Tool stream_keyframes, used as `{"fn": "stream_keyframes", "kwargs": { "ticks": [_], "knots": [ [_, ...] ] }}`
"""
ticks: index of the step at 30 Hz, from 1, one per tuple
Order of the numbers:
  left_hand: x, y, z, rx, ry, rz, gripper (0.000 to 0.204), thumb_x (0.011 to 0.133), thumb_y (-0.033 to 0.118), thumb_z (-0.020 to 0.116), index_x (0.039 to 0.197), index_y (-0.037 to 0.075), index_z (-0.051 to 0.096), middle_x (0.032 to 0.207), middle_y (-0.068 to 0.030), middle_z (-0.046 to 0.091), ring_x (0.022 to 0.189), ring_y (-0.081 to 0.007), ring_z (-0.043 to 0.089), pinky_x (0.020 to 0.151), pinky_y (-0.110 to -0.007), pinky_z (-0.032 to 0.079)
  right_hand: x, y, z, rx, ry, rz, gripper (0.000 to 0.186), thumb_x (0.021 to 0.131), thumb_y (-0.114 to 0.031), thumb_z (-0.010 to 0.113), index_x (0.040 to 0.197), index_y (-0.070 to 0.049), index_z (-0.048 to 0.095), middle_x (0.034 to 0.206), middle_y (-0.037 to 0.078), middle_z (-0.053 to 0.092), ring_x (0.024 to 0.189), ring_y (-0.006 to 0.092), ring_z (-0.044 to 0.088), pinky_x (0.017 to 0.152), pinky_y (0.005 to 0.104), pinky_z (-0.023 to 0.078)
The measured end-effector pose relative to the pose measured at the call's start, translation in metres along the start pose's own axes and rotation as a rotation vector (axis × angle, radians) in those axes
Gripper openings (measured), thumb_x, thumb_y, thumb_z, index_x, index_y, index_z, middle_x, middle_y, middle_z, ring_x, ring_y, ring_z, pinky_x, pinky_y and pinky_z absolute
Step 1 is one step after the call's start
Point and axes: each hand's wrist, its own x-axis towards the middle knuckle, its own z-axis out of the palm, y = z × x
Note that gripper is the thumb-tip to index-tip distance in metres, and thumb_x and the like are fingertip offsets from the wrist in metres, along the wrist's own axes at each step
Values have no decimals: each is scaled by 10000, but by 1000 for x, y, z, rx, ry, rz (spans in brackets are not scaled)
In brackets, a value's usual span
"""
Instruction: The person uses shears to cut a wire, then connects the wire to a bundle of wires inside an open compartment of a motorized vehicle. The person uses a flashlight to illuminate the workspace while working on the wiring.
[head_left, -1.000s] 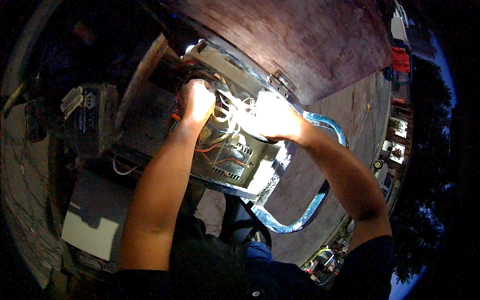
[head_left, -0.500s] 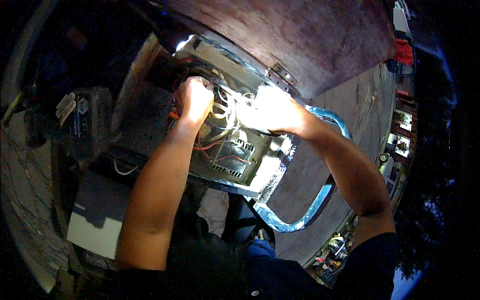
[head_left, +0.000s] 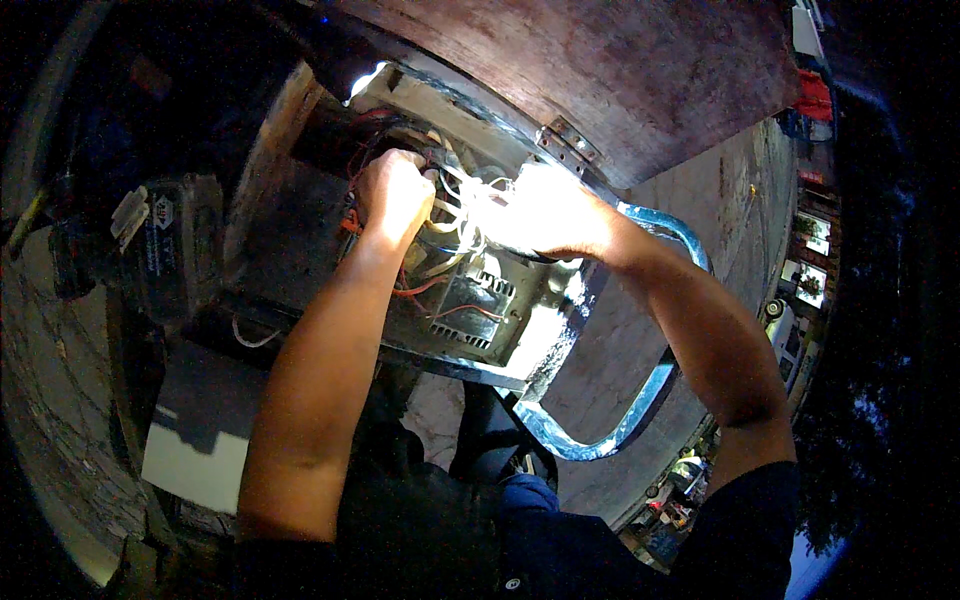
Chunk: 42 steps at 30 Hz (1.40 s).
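Note:
My left hand [head_left: 395, 190] is closed among the tangled wires at the back of an open metal box [head_left: 265, 180], its grip hidden. Just right of it, my right hand [head_left: 530, 210] touches the pale wires [head_left: 455, 228]; glare washes out its fingers. Below them sits a slotted silver metal unit [head_left: 468, 315], crossed by a thin red wire. Orange connectors [head_left: 350, 225] lie just left of my left hand.
A hinged rusty panel [head_left: 665, 75] rises behind the box. A blue tubular handle [head_left: 655, 395] juts out at the right. A black battery-like case [head_left: 175, 255] and a pale sheet [head_left: 195, 450] are at the left. Vehicles [head_left: 785, 335] stand beyond the pavement.
The box and panel appear slightly higher in the view than a second ago, and both hands shift slightly with them. Both hands remain among the wires.

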Motion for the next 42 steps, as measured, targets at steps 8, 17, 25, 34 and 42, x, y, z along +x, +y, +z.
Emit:
{"fn": "stream_keyframes", "kwargs": {
  "ticks": [8, 17, 25, 34, 42],
  "knots": [
    [-2, 1, 0, 3, 28, -17, 224, 807, 196, 677, 963, 45, 735, 924, -203, 695, 852, -361, 677, 774, -391, 517, -2, -9, -3, -109, -62, 21, 365, 961, -369, 421, 974, -75, 637, 676, 187, 630, 566, 345, 608, 551, 439, 501],
    [2, -4, 3, -19, 67, 74, 161, 792, 141, 635, 816, -7, 695, 824, -239, 653, 779, -405, 641, 707, -431, 493, 5, -34, -15, -104, -149, 156, 449, 946, -416, 412, 947, -40, 657, 707, 209, 638, 634, 356, 632, 614, 432, 510],
    [0, 5, -8, 72, -16, 34, 202, 809, 175, 653, 943, 53, 741, 917, -230, 686, 872, -378, 676, 802, -411, 529, 9, -43, -25, -40, -193, 214, 518, 959, -463, 358, 998, -50, 669, 829, 210, 675, 750, 368, 658, 720, 451, 515],
    [1, 2, -5, 51, -7, 40, 172, 799, 152, 642, 898, 54, 743, 893, -228, 685, 852, -370, 680, 771, -405, 530, 18, -41, -30, -61, -324, 51, 489, 978, -436, 339, 1029, -70, 658, 917, 192, 679, 849, 366, 650, 754, 442, 507],
    [1, 0, -3, 52, 11, 30, 174, 799, 139, 625, 897, 56, 742, 903, -224, 687, 864, -364, 680, 770, -405, 531, 23, -32, -17, -148, -331, -65, 428, 980, -394, 353, 996, -76, 639, 859, 179, 662, 807, 356, 629, 711, 430, 497]
  ]
}}
